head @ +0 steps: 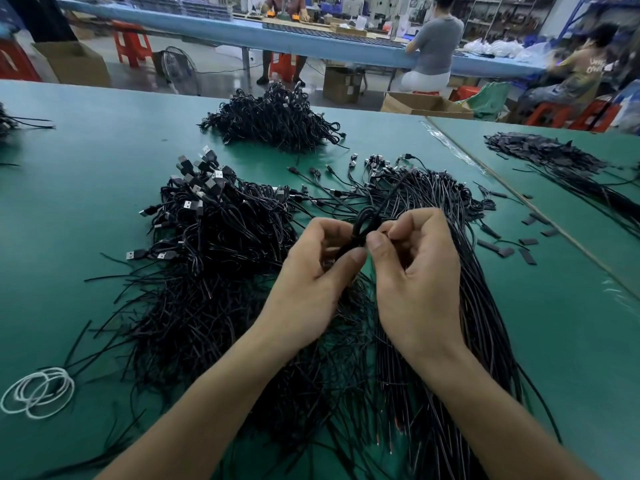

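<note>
My left hand (pixel 318 271) and my right hand (pixel 412 268) meet above the middle of the green table (pixel 86 209). Between them they pinch a thin black cable (pixel 363 226), bent into a small loop at the fingertips, its far end slanting up to the right. Under my left forearm lies a loose heap of black USB cables (pixel 207 237) with plugs pointing to the far left. Under my right forearm runs a straight bundle of black cables (pixel 450 306) with small connectors at the far end.
Another tangled cable pile (pixel 273 119) sits at the table's far side. Black sleeve pieces (pixel 509 244) lie scattered at right, with a larger heap (pixel 543 150) beyond a seam. White rings (pixel 38 393) lie at near left. People sit at a blue bench (pixel 311 43) behind.
</note>
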`<state>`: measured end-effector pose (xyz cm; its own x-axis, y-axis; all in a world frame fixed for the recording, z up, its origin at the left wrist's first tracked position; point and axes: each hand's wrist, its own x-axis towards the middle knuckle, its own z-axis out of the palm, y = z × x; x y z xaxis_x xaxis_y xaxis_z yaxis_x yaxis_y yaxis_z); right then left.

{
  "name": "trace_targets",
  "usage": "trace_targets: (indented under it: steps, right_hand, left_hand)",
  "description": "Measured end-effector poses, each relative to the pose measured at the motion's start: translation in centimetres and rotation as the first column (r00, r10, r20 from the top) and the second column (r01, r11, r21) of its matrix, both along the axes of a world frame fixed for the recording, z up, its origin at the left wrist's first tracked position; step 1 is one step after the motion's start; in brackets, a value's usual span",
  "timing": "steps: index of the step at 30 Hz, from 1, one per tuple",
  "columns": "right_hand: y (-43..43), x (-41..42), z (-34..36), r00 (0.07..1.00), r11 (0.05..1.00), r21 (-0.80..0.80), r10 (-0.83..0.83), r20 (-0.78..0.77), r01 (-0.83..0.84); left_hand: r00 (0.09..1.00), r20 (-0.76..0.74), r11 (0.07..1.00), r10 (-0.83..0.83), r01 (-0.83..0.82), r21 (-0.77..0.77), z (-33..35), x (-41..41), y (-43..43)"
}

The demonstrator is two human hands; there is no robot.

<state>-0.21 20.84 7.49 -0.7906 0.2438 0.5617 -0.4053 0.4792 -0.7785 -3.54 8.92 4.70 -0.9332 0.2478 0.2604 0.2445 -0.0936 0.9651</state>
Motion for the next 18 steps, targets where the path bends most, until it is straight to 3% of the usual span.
trace_targets:
  steps: [2, 3, 8, 10, 15, 18]
  right_hand:
    - [0.1, -0.2, -0.2, 0.992, 0.985, -0.167, 0.061, 0.11, -0.043]
    - [0.1, -0.3, -0.2, 0.982, 0.964, -0.257, 0.106, 0.154, -0.064]
    - [0.8, -0.5, -0.1, 0.891, 0.749, -0.629, 0.411, 0.196, -0.207]
    - [1.3, -0.6, -0.2, 0.858, 0.711, -0.669, 0.465, 0.219, -0.215]
    - [1.6, -0.8, -0.8, 0.829, 0.745, -0.639, 0.472, 0.3, -0.192]
    - [1.7, -0.6, -0.9, 0.827, 0.734, -0.654, 0.475, 0.301, -0.183]
  left_hand:
    - [0.973, -0.126, 0.954, 0.191, -0.214, -0.211, -0.3, -0.4, -0.6]
    - [0.962, -0.148, 0.938, 0.229, -0.259, -0.232, -0.3, -0.5, -0.8]
    - [0.997, 0.037, 0.998, 0.065, -0.065, -0.013, 0.6, -0.3, -0.9]
    - [0.997, 0.074, 0.996, 0.024, -0.03, 0.082, 0.9, -0.3, -0.8]
    - [0.965, 0.207, 0.905, -0.161, 0.061, 0.42, 1.6, 0.2, -0.8]
    - [0.99, 0.109, 0.935, -0.091, 0.048, 0.351, 1.6, 0.5, -0.7]
